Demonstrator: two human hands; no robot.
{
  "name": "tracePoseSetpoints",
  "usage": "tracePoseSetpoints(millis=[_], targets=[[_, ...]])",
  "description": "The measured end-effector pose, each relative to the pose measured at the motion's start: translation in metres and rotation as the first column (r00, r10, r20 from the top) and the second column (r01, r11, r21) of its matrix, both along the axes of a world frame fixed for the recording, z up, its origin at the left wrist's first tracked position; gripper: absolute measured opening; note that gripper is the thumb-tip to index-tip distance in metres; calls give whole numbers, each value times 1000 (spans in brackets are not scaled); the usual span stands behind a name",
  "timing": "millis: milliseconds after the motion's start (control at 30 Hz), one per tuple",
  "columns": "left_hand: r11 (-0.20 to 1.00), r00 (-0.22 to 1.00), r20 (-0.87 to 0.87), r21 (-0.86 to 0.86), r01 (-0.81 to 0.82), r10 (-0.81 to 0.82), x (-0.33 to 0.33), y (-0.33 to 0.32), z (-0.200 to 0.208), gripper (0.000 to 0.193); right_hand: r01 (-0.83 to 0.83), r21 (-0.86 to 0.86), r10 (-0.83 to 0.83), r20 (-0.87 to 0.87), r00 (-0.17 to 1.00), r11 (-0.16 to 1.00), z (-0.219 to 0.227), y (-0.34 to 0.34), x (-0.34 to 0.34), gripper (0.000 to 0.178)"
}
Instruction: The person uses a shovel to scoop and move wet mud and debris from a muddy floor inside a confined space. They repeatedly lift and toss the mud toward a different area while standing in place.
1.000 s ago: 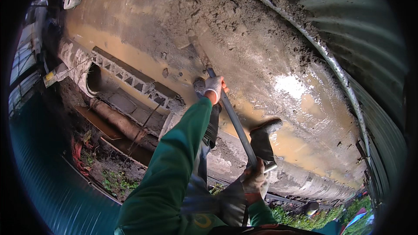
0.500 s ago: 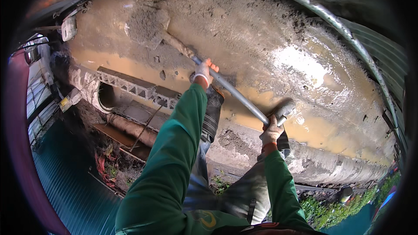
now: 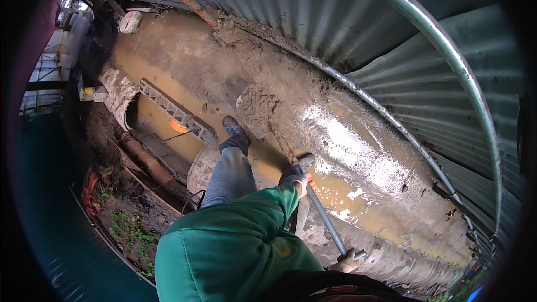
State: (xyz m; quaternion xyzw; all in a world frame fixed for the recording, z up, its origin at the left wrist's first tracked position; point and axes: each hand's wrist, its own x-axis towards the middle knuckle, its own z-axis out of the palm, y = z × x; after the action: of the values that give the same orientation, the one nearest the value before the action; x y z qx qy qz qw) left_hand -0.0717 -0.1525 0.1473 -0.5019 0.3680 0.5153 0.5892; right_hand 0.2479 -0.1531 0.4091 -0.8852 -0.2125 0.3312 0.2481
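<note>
The person's left hand (image 3: 302, 183) is gripping the grey-shafted shovel (image 3: 326, 216) midway; the right hand (image 3: 348, 262) is holding its end, nearer the body. Beyond the left fingers, the blade (image 3: 260, 131) is bearing mud (image 3: 258, 104) (clumpy, wet-looking); two well-spaced grips are probably helping keep that load level.

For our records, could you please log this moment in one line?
left hand: on shovel shaft | right hand: on handle | blade: bearing mud
</note>
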Motion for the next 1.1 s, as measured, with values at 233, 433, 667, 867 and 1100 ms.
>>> tracePoseSetpoints(millis=[233, 433, 667, 867, 1100], targets=[[990, 974, 193, 98, 101, -118, 106, 49, 139, 17, -201, -88, 219, 455, 863, 976, 177, 3, 89, 19], [968, 970, 233, 220, -122, 70, 6, 69, 161, 13, -451, -13, 384, 545, 745, 893, 203, 52, 21, 19], [779, 785, -183, 379, -500, 593, -359, -63, 151, 22, -721, 286, 743, 40, 668, 632, 71, 95, -338, 32], [684, -185, -961, 277, -675, 207, -689, -463, 319, 22, -843, 439, 669, -731, -135, 310, 140, -154, -730, 29], [691, 281, -794, 226, -687, 539, -728, -592, 308, 29, -789, 614, 563, -654, -506, 3, 278, -224, -761, 27]])
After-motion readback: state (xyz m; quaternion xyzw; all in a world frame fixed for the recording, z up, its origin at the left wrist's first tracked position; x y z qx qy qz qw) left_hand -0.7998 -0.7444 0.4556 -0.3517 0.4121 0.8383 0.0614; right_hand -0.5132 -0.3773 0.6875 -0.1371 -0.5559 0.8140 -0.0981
